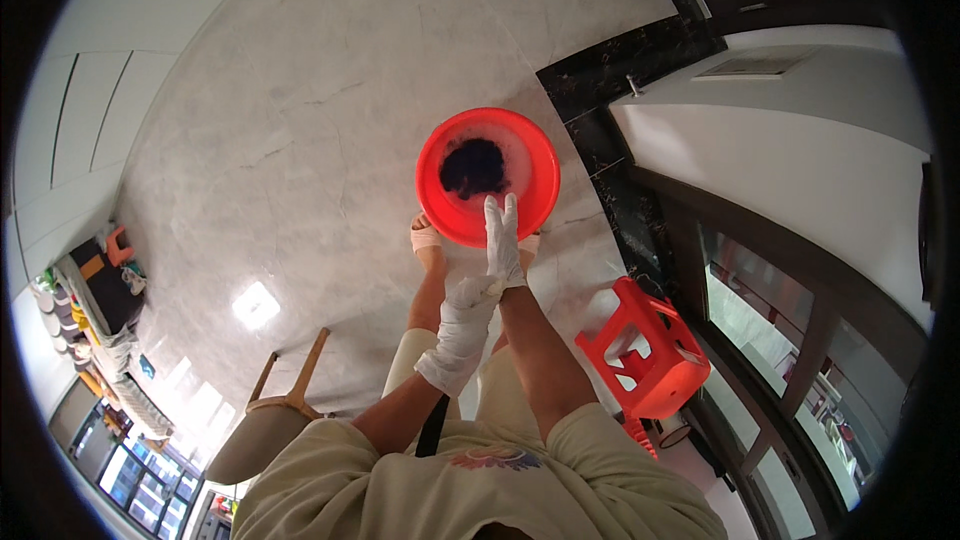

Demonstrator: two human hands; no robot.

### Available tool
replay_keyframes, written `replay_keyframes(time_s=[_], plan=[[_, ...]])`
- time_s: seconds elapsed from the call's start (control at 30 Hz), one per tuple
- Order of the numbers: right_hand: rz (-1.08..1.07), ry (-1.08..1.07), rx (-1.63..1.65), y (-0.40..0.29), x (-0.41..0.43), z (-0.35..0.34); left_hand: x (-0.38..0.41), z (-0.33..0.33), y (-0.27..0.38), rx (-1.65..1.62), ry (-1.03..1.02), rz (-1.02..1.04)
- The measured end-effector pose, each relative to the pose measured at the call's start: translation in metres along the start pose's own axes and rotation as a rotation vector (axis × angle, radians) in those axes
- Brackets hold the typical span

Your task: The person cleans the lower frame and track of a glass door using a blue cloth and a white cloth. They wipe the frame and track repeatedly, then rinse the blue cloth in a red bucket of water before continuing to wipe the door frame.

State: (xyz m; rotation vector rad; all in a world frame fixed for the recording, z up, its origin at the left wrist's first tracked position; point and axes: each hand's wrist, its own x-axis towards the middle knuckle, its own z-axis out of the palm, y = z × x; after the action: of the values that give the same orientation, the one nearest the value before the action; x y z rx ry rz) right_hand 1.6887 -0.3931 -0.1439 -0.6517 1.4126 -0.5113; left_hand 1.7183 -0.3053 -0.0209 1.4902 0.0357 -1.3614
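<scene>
A white disposable glove covers each of my hands. With my left hand I pinch the cuff of the right glove at the wrist. The left glove reaches up over my forearm and is wrinkled. My right hand points forward, its gloved fingers stretched out with a gap between them and nothing in them. Its fingertips overlap the near rim of a red plastic basin on the floor. Inside the basin, a dark blue or black cloth-like bundle sits amid whitish suds or liquid.
A red plastic stool lies tipped or stands at my right, beside dark-framed glass doors. A chair with wooden legs is behind on my left. Grey marble-look tile floor meets a black stone threshold.
</scene>
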Motion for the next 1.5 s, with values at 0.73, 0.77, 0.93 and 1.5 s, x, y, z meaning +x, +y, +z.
replay_keyframes(time_s=[0.73,0.77,0.93,1.5], plan=[[0.258,-0.301,1.419,-0.018,0.029,-0.035,0.024,0.029,0.013,0.605,-0.140,0.530],[0.226,-0.326,1.469,-0.015,0.031,-0.036,0.026,0.026,0.004,0.532,-0.099,0.575],[0.304,-0.268,1.451,-0.014,0.033,-0.039,0.044,-0.007,-0.028,0.512,-0.353,0.052],[-0.392,-0.030,-1.568,0.141,0.249,0.016,0.224,-0.086,-0.122,-0.067,-0.211,-0.440]])
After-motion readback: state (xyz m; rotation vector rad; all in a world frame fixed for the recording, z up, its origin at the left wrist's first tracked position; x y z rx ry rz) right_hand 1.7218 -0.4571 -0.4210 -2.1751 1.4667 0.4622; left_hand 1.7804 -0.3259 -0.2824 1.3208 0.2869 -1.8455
